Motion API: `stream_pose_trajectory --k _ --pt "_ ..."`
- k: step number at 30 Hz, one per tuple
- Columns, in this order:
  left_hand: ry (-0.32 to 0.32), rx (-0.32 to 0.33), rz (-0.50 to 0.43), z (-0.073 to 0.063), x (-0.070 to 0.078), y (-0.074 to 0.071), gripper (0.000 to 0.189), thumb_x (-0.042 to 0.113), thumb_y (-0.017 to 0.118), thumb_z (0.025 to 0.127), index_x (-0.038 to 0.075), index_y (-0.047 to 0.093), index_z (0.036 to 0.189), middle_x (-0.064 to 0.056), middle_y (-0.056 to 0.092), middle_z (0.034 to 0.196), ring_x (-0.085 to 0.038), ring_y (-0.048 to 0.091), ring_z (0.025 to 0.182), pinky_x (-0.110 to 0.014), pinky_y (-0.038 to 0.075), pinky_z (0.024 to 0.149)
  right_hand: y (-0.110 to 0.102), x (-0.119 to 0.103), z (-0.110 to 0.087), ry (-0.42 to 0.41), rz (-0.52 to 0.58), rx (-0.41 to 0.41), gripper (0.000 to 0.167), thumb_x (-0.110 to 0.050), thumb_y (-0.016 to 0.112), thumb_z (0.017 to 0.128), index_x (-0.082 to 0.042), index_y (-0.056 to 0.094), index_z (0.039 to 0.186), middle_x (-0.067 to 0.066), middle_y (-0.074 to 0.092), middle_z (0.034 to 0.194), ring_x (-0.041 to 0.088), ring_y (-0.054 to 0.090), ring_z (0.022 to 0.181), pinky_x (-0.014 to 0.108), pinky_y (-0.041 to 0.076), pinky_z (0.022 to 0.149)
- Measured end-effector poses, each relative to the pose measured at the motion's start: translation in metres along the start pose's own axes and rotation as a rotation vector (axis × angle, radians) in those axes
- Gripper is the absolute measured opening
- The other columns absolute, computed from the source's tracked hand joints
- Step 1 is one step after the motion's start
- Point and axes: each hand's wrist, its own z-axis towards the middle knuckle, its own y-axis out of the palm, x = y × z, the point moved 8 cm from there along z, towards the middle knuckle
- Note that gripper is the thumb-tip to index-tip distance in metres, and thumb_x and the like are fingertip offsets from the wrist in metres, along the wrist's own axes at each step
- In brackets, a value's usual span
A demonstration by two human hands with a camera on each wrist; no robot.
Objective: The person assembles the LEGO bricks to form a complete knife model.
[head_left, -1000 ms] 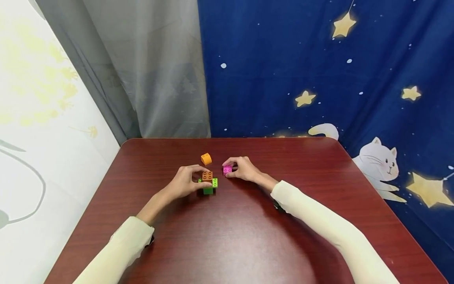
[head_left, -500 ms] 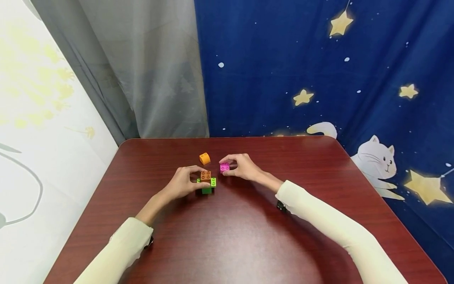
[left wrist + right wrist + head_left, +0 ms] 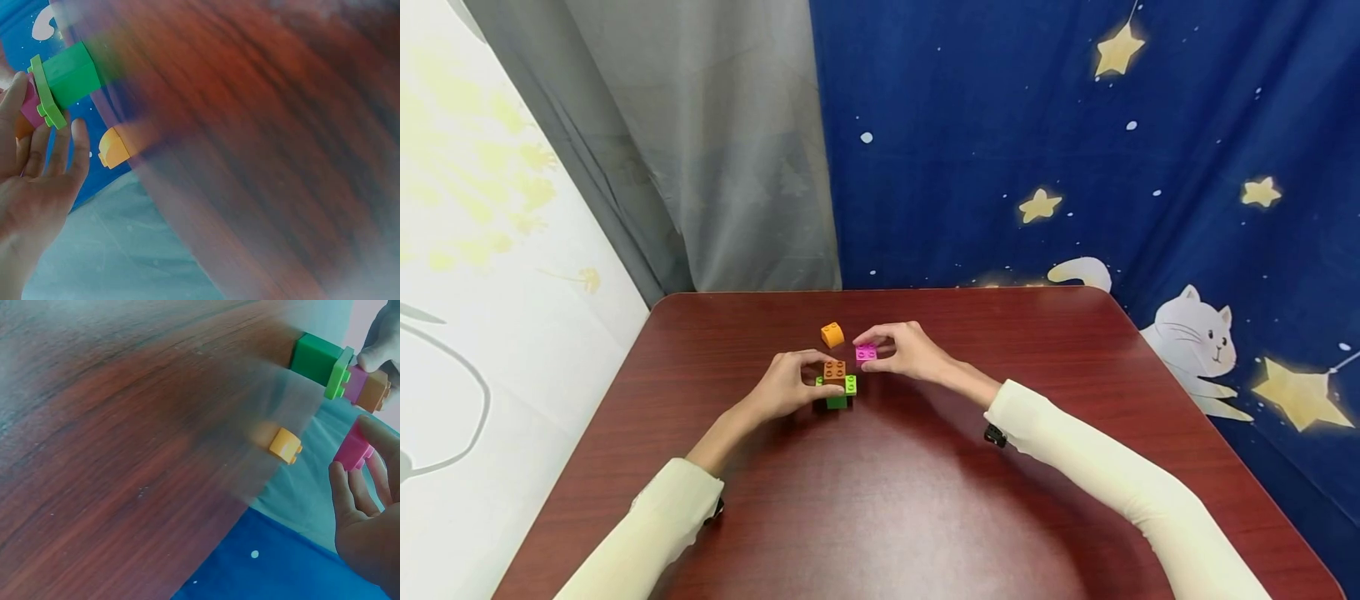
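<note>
The pink studded plastic brick (image 3: 867, 352), probably light, stiff, best held by flat sides, is pinched in the right hand (image 3: 913, 350) near the brown-topped green plastic stack (image 3: 835, 372), which the left hand (image 3: 785, 385) pinches; a curved orange plastic brick (image 3: 832, 335) lies beyond

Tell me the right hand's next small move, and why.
Probably bring the right hand, pinching the pink studded plastic brick, leftward over the multicoloured plastic brick stack. It holds that brick to the stack's right, the left hand grips the stack, and the brown plastic brick on top has bare studs.
</note>
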Motion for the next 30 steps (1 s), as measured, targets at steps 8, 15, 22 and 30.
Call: stream_pose_trajectory --k 8,15,22,30 --pt "-0.009 -0.001 -0.018 0.000 -0.002 0.000 0.044 0.028 0.093 0.080 0.008 0.076 0.115 -0.008 0.075 0.104 -0.024 0.072 0.092 -0.043 0.062 0.084 0.000 -0.010 0.003 -0.028 0.018 -0.008 0.036 -0.010 0.087 0.086 -0.003 0.074 0.120 0.010 0.076 0.114 0.029 0.074 0.105 0.052 0.057 0.094" --pt "-0.019 0.004 -0.002 0.001 -0.003 -0.001 0.044 0.029 0.093 0.079 0.008 0.077 0.113 -0.006 0.076 0.103 -0.020 0.071 0.090 -0.041 0.062 0.083 0.002 -0.025 0.007 -0.072 0.017 -0.011 0.036 -0.009 0.085 0.087 -0.006 0.075 0.121 0.007 0.075 0.116 0.024 0.074 0.106 0.050 0.057 0.093" --pt "-0.003 0.018 0.023 0.001 -0.002 -0.002 0.044 0.031 0.094 0.078 0.008 0.078 0.111 -0.003 0.077 0.103 -0.016 0.070 0.088 -0.039 0.062 0.080 0.012 -0.034 0.011 -0.075 0.048 -0.027 0.035 -0.008 0.085 0.088 -0.005 0.075 0.121 0.007 0.075 0.117 0.021 0.073 0.107 0.043 0.058 0.093" --pt "0.016 0.008 -0.001 0.001 0.000 -0.002 0.036 0.031 0.094 0.078 0.013 0.078 0.105 0.003 0.076 0.099 -0.014 0.070 0.086 -0.039 0.062 0.079 0.022 -0.037 0.014 -0.089 0.031 -0.041 0.038 -0.010 0.085 0.087 -0.002 0.074 0.122 0.009 0.074 0.119 0.024 0.073 0.108 0.038 0.059 0.091"
